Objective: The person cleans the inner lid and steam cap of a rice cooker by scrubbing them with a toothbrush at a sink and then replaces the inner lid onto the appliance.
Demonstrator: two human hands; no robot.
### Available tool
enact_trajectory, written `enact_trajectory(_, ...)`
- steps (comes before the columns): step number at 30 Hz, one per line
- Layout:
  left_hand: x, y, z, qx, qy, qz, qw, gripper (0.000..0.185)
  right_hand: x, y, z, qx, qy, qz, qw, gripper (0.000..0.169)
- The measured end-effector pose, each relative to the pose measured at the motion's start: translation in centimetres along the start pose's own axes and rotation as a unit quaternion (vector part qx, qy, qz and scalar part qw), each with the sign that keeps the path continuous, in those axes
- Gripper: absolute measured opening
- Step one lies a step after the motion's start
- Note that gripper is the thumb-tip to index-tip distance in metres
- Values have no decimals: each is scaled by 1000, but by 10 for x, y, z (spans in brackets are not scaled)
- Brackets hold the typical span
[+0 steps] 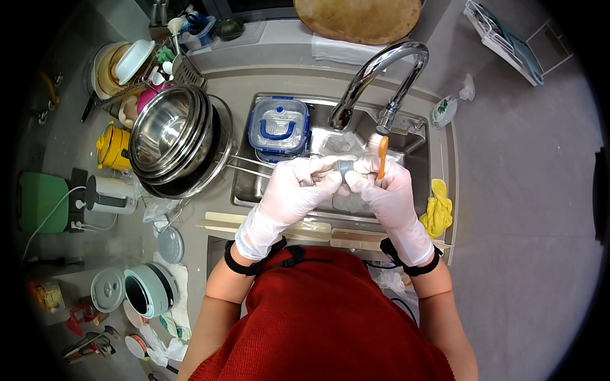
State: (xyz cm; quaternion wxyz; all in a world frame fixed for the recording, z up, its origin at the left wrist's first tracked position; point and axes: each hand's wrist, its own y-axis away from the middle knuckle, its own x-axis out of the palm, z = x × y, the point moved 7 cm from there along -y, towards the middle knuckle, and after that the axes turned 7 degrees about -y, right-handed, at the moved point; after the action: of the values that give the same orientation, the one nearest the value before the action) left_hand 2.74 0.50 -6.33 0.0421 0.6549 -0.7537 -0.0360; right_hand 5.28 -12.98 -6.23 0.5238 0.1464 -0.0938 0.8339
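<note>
Both hands wear thin white gloves and are raised over the stainless steel sink (248, 189). My left hand (305, 183) grips a small grey cylindrical part (344, 167) from the left. From the other side, the fingertips of my right hand (383, 183) meet the same part. An orange-handled brush (382, 155) with pale bristles is also held in my right hand, bristles upward. Below the hands, something greyish and translucent (350, 202) lies in the sink, partly hidden. Clear lidded food boxes with blue trim (279, 125) stand in the sink's left side.
A chrome faucet (412, 52) arches over the sink. Stacked steel bowls (167, 133) stand on the left counter, near a dish rack (143, 90). A yellow cloth (436, 209) hangs at the right edge, below a soap bottle (445, 112). A round wooden board (357, 19) leans behind.
</note>
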Motion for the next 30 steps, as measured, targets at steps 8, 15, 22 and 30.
enact_trajectory(8,-2,5,-27,120,-305,-112,938,32,-2,1,-12,-44,3,-10,999,3)
enact_trajectory(15,3,11,-40,209,-369,-166,890,32,-3,2,-20,17,-82,-31,996,7)
enact_trajectory(22,-3,1,-5,107,-132,-101,980,28,-11,-1,-25,26,-83,-68,994,12)
enact_trajectory(30,7,-14,19,-5,183,39,982,45,-15,-16,-38,114,-238,-15,964,11)
